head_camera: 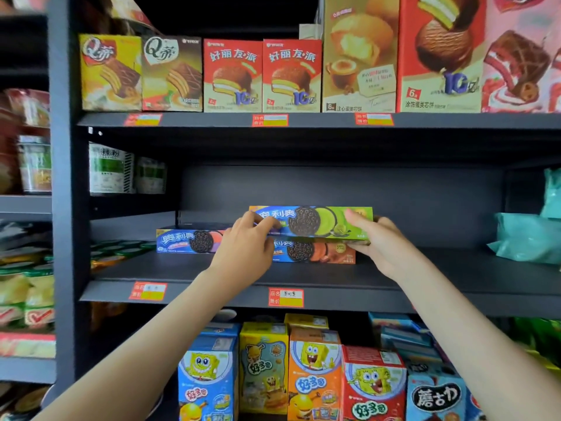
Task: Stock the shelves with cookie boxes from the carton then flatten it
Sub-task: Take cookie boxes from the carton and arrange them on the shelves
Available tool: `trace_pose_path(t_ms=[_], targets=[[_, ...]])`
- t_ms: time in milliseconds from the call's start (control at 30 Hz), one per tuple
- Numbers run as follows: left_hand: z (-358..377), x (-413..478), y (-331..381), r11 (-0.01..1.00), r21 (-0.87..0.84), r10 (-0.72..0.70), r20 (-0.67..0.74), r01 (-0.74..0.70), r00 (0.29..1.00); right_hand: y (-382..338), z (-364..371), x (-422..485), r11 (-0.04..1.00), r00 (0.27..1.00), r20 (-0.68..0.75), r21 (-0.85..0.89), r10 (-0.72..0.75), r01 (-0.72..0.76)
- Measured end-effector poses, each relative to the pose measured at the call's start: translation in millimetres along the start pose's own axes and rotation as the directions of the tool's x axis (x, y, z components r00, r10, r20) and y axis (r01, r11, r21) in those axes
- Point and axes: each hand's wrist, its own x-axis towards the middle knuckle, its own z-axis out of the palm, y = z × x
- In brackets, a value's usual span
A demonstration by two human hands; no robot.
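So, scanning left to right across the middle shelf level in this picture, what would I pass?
green-and-white packs at the back → blue-and-purple cookie box → green cookie box, held up at both ends → teal bags

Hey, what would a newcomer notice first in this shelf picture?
The left hand and right hand grip a green cookie box by its ends over the middle shelf, just above an orange cookie box lying there. A blue cookie box lies further left, and red pie boxes line the shelf above.

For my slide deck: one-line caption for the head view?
Left hand and right hand hold a green cookie box over an orange box on the middle shelf.
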Motion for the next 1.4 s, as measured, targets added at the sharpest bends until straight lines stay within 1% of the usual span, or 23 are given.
trace_pose_path(t_ms=[100, 200, 400, 567, 667, 733, 867, 967, 1067, 1167, 1300, 1400], targets=[[-2, 2, -4, 1.0, -0.005, -0.017, 0.017, 0.017, 1.0, 2, -7, 2, 1.0, 0.999, 0.041, -0.029, 0.01, -0.009], [-1, 0, -7, 0.999, -0.006, -0.033, 0.073, 0.033, 0.997, 7, -13, 0, 0.996, 0.997, 0.076, -0.084, 0.018, -0.012], [-1, -2, -9, 0.998, 0.004, -0.067, 0.156, 0.067, 0.985, 10, -20, -2, 0.983, 0.996, 0.084, -0.183, 0.037, -0.021], [-2, -10, -8, 0.996, 0.019, -0.085, 0.243, 0.083, 0.966, 16, -20, -7, 0.894, 0.993, 0.1, -0.447, 0.056, -0.005], [-2, -14, -9, 0.997, 0.022, -0.082, 0.263, 0.079, 0.961, 22, -20, -5, 0.869, 0.993, 0.114, -0.494, 0.042, 0.02], [-2, -16, -10, 0.997, 0.018, -0.082, 0.262, 0.08, 0.962, 22, -20, -6, 0.856, 0.995, 0.097, -0.515, 0.005, 0.046], [0, -20, -10, 0.996, 0.028, -0.085, 0.261, 0.08, 0.961, 25, -19, -2, 0.774, 0.997, 0.081, -0.631, -0.004, 0.054], [2, -24, -7, 0.995, 0.038, -0.098, 0.297, 0.091, 0.95, 27, -17, 0, 0.757, 0.997, 0.077, -0.65, -0.02, 0.066], [3, -27, -3, 0.993, 0.054, -0.12, 0.343, 0.108, 0.932, 28, -14, -1, 0.738, 0.992, 0.111, -0.665, -0.055, 0.115], [3, -30, 3, 0.988, 0.087, -0.149, 0.379, 0.125, 0.913, 30, -13, -2, 0.747, 0.99, 0.122, -0.65, -0.077, 0.138], [1, -31, 7, 0.973, 0.129, -0.226, 0.325, 0.194, 0.918, 29, -9, -4, 0.767, 0.992, 0.098, -0.63, -0.081, 0.125], [-4, -33, 10, 0.959, 0.145, -0.276, 0.278, 0.244, 0.92, 28, -2, -12, 0.752, 0.991, 0.098, -0.645, -0.096, 0.136]])
